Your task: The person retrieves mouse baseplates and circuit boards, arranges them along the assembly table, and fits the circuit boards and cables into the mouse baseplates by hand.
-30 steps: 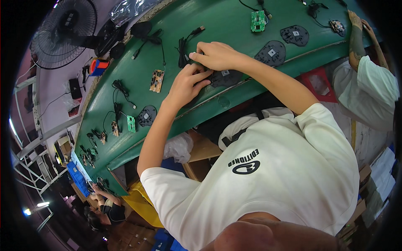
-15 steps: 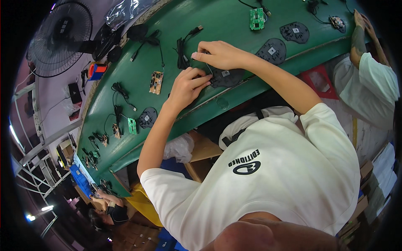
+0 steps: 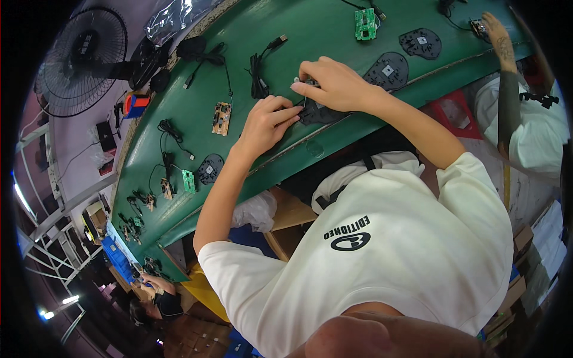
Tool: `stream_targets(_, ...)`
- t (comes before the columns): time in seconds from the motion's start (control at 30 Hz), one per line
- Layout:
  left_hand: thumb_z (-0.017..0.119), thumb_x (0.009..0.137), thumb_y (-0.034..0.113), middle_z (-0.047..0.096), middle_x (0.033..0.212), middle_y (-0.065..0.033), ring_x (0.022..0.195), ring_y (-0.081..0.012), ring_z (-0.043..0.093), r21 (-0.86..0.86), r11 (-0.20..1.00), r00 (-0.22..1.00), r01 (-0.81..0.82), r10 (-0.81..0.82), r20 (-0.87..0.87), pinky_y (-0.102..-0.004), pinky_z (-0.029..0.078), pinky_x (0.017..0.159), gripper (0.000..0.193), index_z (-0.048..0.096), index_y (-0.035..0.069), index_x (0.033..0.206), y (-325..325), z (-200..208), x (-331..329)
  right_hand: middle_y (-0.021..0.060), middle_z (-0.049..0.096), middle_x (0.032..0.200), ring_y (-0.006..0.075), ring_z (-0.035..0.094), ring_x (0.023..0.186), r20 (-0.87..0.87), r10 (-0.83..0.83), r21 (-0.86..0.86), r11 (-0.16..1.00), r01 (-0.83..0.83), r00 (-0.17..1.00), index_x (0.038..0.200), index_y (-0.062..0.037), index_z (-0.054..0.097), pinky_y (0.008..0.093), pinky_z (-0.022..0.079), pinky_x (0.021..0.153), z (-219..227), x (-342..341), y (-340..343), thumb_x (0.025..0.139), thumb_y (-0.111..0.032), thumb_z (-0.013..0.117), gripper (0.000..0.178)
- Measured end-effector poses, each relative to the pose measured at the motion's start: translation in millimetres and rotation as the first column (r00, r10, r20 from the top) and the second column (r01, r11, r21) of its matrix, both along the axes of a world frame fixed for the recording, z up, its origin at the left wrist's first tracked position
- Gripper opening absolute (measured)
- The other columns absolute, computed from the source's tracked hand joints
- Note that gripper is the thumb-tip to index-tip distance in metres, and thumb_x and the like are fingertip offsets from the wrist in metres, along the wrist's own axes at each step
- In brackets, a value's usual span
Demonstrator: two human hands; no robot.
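A black mouse base plate [image 3: 314, 114] lies near the front edge of the green bench, partly covered by my hands. My left hand [image 3: 268, 124] has its fingertips pinched together at the plate's left edge, on it. Just above the plate, my right hand [image 3: 337, 86] is closed around a small part with a pale tip; most of it is hidden by the fingers. A thin light wire runs down from these fingertips toward the plate. Beyond my hands sits a bundled black USB cable [image 3: 258, 80].
More black base plates [image 3: 387, 71] lie to the right, with a green circuit board [image 3: 365, 25] farther back. Brown boards [image 3: 221, 118] with cables are spread leftward. A fan [image 3: 83, 56] stands behind the bench. Co-workers sit at right [image 3: 519, 125] and far left [image 3: 156, 304].
My right hand has shifted slightly right, and the pale tip now shows at its fingers. My left hand stays at the plate. The right co-worker's arm has moved over a part.
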State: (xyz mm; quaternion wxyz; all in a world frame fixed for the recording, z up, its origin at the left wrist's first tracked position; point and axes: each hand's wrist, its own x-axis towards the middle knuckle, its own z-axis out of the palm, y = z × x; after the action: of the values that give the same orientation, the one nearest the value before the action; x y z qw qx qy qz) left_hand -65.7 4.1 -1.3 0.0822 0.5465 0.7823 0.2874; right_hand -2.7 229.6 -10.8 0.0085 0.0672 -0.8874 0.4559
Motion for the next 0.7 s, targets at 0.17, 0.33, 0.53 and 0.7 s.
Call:
stream_targets(0.17, 0.076, 0.079, 0.011, 0.058, 0.088, -0.0036, 0.081, -0.0225, 0.054, -0.046, 0.995, 0.995, 0.085, -0.087, -0.049, -0.0366, 0.043, 0.072, 0.022, 0.076, 0.010, 0.101, 1.1, 4.9, -7.7, 0.0131, 0.065, 0.088, 0.0324, 0.058, 0.089, -0.096, 0.044, 0.122, 0.992, -0.033, 0.994, 0.102, -0.0037, 0.060, 0.0448, 0.047, 0.079, -8.3, -14.5, -16.6, 0.098, -0.041, 0.055, 0.037)
stream_targets(0.33, 0.075, 0.079, 0.012, 0.056, 0.090, -0.0039, 0.084, -0.0227, 0.053, -0.075, 0.991, 0.980, 0.112, -0.122, -0.157, -0.0363, 0.040, 0.073, 0.027, 0.076, 0.013, 0.106, 0.5, 10.4, -9.9, 0.0144, 0.065, 0.088, 0.0331, 0.058, 0.091, -0.006, 0.067, 0.151, 0.986, -0.065, 0.998, 0.102, -0.0030, 0.060, 0.0454, 0.047, 0.080, -5.6, -27.1, -22.2, 0.099, -0.043, 0.051, 0.042)
stream_targets(0.53, 0.073, 0.083, 0.018, 0.055, 0.089, -0.0046, 0.086, -0.0228, 0.052, -0.153, 0.983, 0.989, 0.104, -0.119, -0.093, -0.0355, 0.040, 0.076, 0.034, 0.073, 0.015, 0.117, -0.1, 7.7, -11.3, 0.0148, 0.065, 0.090, 0.0324, 0.059, 0.095, 0.158, 0.058, 0.091, 0.993, -0.073, 0.986, 0.105, -0.0027, 0.060, 0.0441, 0.047, 0.083, 4.9, -33.0, -19.5, 0.100, -0.045, 0.048, 0.044)
stream_targets(0.7, 0.073, 0.085, 0.020, 0.057, 0.091, -0.0057, 0.086, -0.0234, 0.051, -0.134, 0.991, 0.997, 0.015, -0.006, 0.071, -0.0358, 0.041, 0.079, 0.034, 0.072, 0.011, 0.118, -3.1, 6.7, -10.2, 0.0126, 0.063, 0.099, 0.0268, 0.057, 0.097, 0.220, 0.128, -0.098, 0.989, -0.108, 0.967, 0.110, -0.0019, 0.059, 0.0387, 0.045, 0.087, 2.3, -31.5, -3.6, 0.101, -0.044, 0.049, 0.044)
